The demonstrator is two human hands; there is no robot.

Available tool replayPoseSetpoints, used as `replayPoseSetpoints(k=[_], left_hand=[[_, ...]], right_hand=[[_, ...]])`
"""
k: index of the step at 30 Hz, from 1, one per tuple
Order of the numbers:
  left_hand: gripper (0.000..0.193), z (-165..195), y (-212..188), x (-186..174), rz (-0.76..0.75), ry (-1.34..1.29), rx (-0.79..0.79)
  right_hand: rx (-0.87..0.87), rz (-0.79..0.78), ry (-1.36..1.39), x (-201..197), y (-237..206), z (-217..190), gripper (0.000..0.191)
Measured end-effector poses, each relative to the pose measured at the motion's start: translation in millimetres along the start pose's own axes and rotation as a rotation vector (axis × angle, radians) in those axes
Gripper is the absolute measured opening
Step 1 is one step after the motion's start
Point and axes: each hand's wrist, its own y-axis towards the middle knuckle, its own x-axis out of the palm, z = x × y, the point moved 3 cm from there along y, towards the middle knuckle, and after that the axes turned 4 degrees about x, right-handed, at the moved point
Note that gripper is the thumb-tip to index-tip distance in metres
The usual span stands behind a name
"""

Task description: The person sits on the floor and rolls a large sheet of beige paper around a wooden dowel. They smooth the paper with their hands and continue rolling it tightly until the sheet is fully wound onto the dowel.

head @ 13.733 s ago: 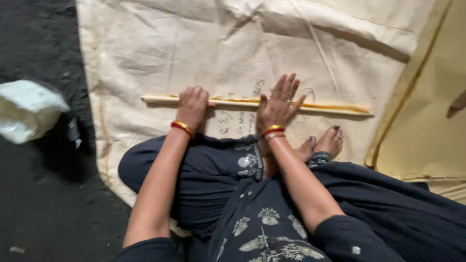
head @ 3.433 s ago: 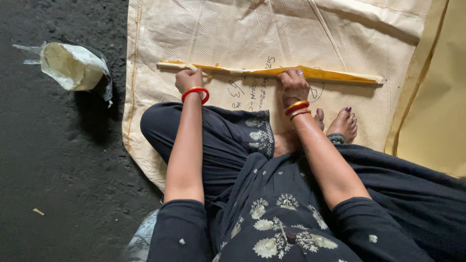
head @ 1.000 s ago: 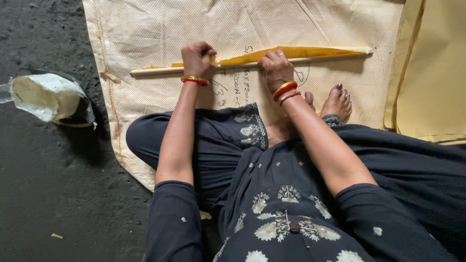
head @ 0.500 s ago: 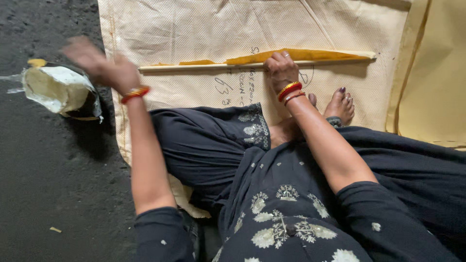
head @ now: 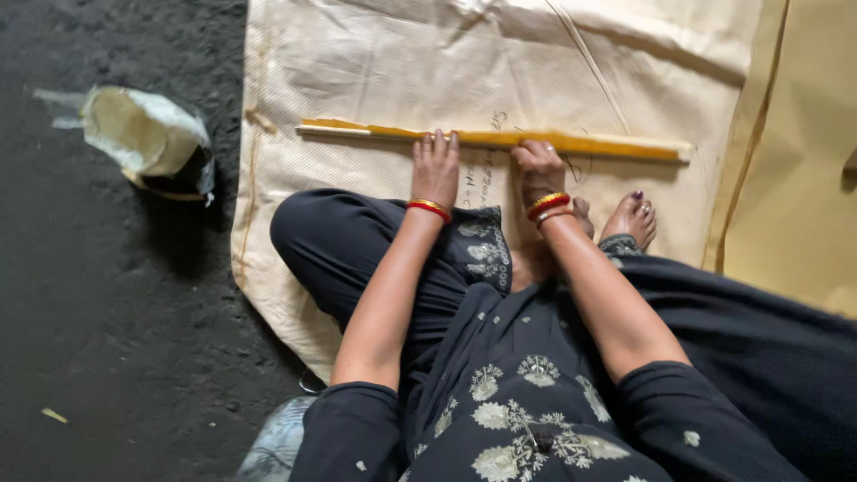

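The person sits cross-legged on the floor (head: 116, 295), on a cream woven sack (head: 375, 80) spread flat over the dark ground. A long yellow stick (head: 500, 140) lies across the sack just in front of the knees, running left to right and slightly tilted. Both hands rest on top of it near its middle, close together. The left hand (head: 436, 167) lies flat with its fingers stretched out over the stick, pressing down rather than wrapping around it. The right hand (head: 538, 168) sits just beside it, fingers curled over the stick, pressing it against the sack. Red and gold bangles (head: 429, 209) circle each wrist. A bare foot (head: 632, 218) pokes out beside the right wrist. Off the sack to the left lies a crumpled plastic bag (head: 147, 138).
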Motion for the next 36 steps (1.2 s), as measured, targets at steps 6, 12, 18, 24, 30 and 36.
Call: replayPoseSetpoints(k=[6,12,18,24,30,36], left_hand=[[0.052,10,1,-8,0.085,-0.038,-0.042],[0.055,18,3,-7,0.012,0.05,-0.037],[0.045,25,6,-2,0.192,-0.009,-0.13],[0.045,28,14,-12,-0.011,0.202,-0.07],[0.062,17,24,-40,0.294,0.073,-0.221],[0.06,21,15,-38,0.347,-0.033,-0.242]], right_hand=[[0.129,-0.198,-0.03,-7,20,4,0.007],[0.219,-0.348,0.055,-22,51,-6,0.026],[0.252,-0.337,0.537,0,127,-67,0.034],[-0.55,-0.49,0.48,36,240,-277,0.046],[-0.997,-0.43,0.072,110,264,-434,0.07],[-0.993,-0.502,-0.094,141,264,-452,0.048]])
